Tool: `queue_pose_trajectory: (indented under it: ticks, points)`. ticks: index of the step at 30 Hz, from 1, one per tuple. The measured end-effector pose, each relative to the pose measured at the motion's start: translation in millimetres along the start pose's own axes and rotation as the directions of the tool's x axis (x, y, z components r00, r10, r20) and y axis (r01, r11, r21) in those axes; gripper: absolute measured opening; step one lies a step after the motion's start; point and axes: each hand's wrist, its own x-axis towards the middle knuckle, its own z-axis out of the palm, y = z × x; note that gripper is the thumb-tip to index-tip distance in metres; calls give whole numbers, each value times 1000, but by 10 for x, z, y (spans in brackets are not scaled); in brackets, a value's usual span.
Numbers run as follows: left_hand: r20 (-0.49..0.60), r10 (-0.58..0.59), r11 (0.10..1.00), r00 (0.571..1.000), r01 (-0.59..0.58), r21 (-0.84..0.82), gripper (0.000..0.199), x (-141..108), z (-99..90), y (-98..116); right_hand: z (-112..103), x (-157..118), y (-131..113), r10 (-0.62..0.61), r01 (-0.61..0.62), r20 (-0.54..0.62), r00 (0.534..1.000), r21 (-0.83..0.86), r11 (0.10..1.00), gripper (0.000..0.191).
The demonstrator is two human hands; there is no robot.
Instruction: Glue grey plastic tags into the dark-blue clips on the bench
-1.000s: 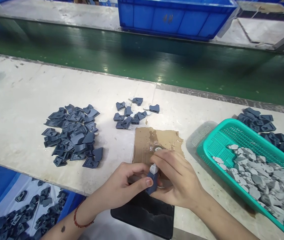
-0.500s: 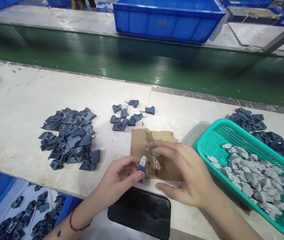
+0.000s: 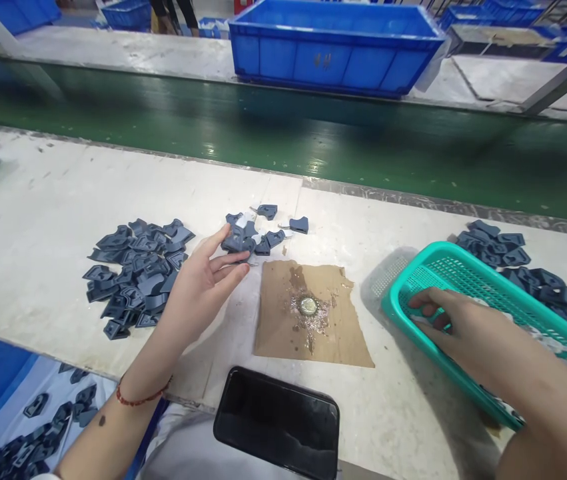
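My left hand (image 3: 203,287) reaches over the bench with its fingers apart. Its fingertips are at the near edge of a small group of dark blue plastic pieces (image 3: 276,238), some with light grey parts attached. My right hand (image 3: 458,320) dips into the near-left end of a green plastic basket (image 3: 493,283). Its fingers are pinched, apparently on a small light grey plastic piece (image 3: 420,320) that they mostly hide. More light grey pieces (image 3: 556,343) lie farther along the basket, partly behind my right forearm. Between the hands, a brown cardboard sheet (image 3: 278,327) carries a wet, shiny round spot (image 3: 308,306).
A large pile of dark blue pieces (image 3: 138,267) lies to the left, and smaller piles (image 3: 493,243) sit beyond the basket. A black phone (image 3: 278,420) rests at the near edge. Behind runs a green conveyor belt (image 3: 263,127), with a blue crate (image 3: 333,57) past it.
My left hand has moved up and left to the small group and released the dark blue piece with its grey tip. My right hand has gone from the cardboard into the basket.
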Motion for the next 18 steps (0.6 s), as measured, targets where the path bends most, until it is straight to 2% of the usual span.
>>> queue_pose_trajectory:
  ticks: [4,7,9,11,13,15,16,17,18]
  points:
    - [26,70,996,997,-71,44,75,-43,-23,-33,-3,8,-47,-70,70,9,998,4,998,14]
    - [-68,194,962,979,-176,208,48,-99,-150,-63,11,28,5,-62,63,-25,998,37,997,13]
    - [-161,321,879,933,-230,418,31,-110,-282,-105,7,32,23,-19,22,-90,996,38,999,17]
    - [-192,403,754,895,-205,624,27,-97,-420,-173,-19,12,-11,26,-24,-193,981,11,1000,24]
    - [-149,395,643,906,-157,750,30,-72,-528,-263,-52,-39,-107,35,-36,-346,937,6,999,29]
    - [-96,354,570,930,-133,811,34,-50,-586,-349,-64,-120,-247,13,31,-496,868,80,996,29]
    - [-83,344,546,935,-127,828,36,-44,-596,-383,-55,-165,-326,-5,103,-538,843,151,983,28]
    - [-75,339,524,938,-122,843,38,-41,-597,-405,-34,-208,-405,-29,186,-550,835,231,955,25]
    - [-67,338,501,939,-119,857,39,-40,-591,-416,0,-246,-481,-68,268,-526,847,313,911,22]
